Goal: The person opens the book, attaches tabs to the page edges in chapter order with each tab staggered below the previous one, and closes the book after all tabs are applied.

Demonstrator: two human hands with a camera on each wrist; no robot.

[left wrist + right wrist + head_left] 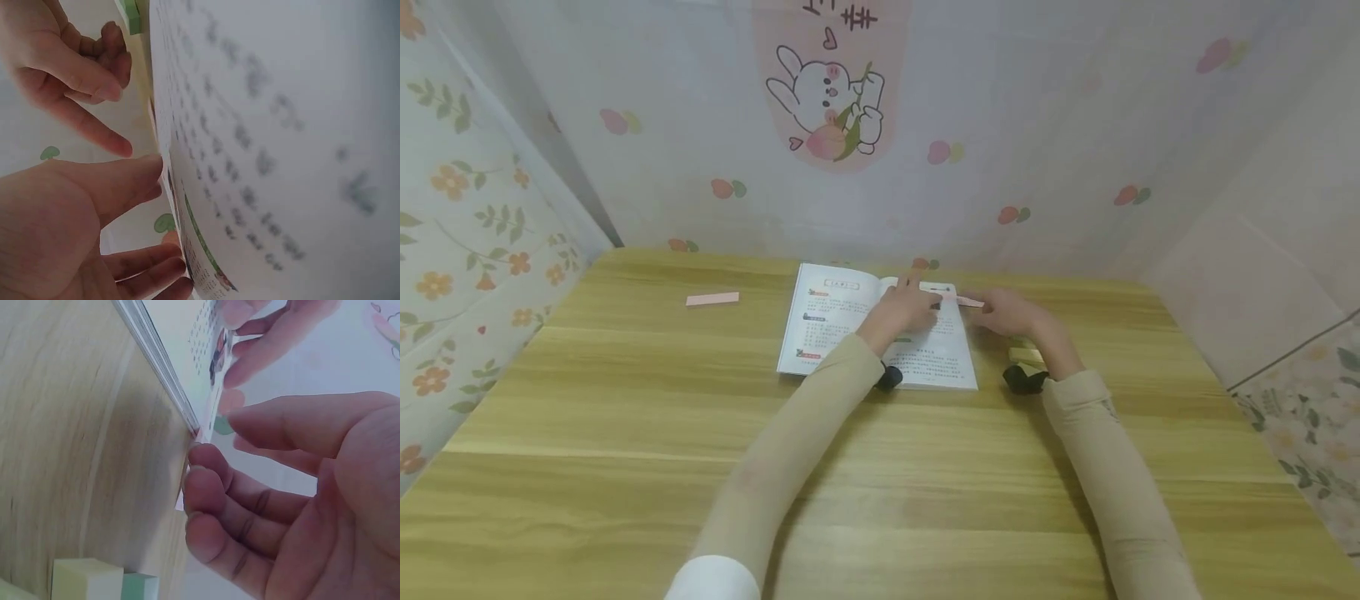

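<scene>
An open book (928, 358) lies on the table with printed pages up. My left hand (904, 308) rests on the upper part of its right page, fingers extended; in the left wrist view its thumb (134, 178) is at the page too. A pink paper strip (968, 302) sticks out past the page's right edge. Beside that edge is my right hand (1011, 315), its fingertips at the strip's outer end. The right wrist view shows its thumb (275, 425) apart from the loosely bent fingers (206, 487), the strip running behind them.
Another pink strip (712, 299) lies on the table left of the book. Small yellowish and green blocks (87, 578) sit below my right hand. A printed curtain (1037, 125) hangs behind the table's back edge, close beyond the book.
</scene>
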